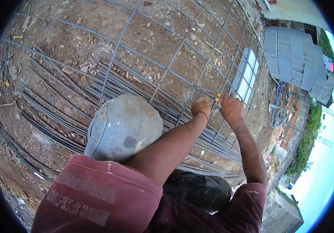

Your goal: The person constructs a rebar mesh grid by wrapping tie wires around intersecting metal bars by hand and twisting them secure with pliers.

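Observation:
A grid of steel reinforcing bars [168, 70] spreads across the dirt in front of me. At one of its crossings, my left hand [202, 106] is closed with the fingers curled in; what it grips is hidden. Just to its right, my right hand [232, 108] is closed around a hand tool with red-and-yellow grips [218, 99], and its head points left toward the bars. The tool's exact kind is too small to tell. Thin metal lines, perhaps wire, run from the tool to the crossing above my left hand.
Loose steel rods [124, 83] lie beneath and beside the grid. My knee [130, 126] is close to the bars. A pale panel [245, 75] rests on the ground past my right hand. Stacked grey blocks [291, 54] stand farther right, with blue-handled gear [279, 103] near them.

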Demonstrator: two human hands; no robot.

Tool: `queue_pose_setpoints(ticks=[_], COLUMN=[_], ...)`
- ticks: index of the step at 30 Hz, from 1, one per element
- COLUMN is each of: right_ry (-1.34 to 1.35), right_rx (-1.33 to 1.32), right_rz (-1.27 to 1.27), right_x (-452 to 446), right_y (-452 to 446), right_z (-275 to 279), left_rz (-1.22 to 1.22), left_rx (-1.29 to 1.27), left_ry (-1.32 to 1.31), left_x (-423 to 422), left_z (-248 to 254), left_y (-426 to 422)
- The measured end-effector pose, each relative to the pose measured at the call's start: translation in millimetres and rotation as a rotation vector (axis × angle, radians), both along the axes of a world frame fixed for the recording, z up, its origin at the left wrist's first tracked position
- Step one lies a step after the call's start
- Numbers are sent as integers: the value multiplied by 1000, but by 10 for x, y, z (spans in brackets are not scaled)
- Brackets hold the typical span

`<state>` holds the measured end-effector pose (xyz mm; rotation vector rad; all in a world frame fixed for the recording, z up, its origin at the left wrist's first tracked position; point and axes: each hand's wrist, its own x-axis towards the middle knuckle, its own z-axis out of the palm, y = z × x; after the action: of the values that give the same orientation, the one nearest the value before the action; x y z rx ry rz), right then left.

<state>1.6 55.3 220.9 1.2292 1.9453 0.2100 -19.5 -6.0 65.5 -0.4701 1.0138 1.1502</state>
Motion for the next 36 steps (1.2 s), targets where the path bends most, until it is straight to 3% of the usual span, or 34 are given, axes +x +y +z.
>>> queue_pose_setpoints(ticks=[8,11,13,14,16,17,22,25,27,30,32,34,35,36], right_ry=[-95,-173,-26,-25,101,222,502,640,658,693,707,677,754,749], right_rx=[156,135,-197,-202,-458,-515,-602,-490,-481,-461,-456,-623,-793,-794], right_rz=[409,258,45,40,-726,-955,-1110,-1135,-1156,-1202,-1230,-1402,-1633,-1631], right_x=[-298,-245,-80,-176,-351,-188,87,162,235,282,226,112,142,133], right_y=[-13,99,216,211,246,203,-204,-373,-445,-464,-425,-318,-220,-153], right_z=[168,95,65,102,211,108,-146,-284,-377,-420,-349,-181,-107,-74], left_rz=[28,77,120,32,-56,-127,-249,-196,-165,-113,-90,-62,0,63], left_rx=[20,22,1,-45,-86,-113,-148,-145,-120,-123,-84,-49,18,86], left_ry=[9,-29,-75,33,143,159,331,250,60,35,-13,-59,-162,-265], left_x=[159,139,67,-15,-257,-443,-268,-332,-625,-628,-492,-369,-368,-355], left_z=[-113,-65,1,34,199,354,193,370,669,670,439,162,66,-21], left_y=[7,26,31,37,87,110,165,137,124,107,106,115,123,146])
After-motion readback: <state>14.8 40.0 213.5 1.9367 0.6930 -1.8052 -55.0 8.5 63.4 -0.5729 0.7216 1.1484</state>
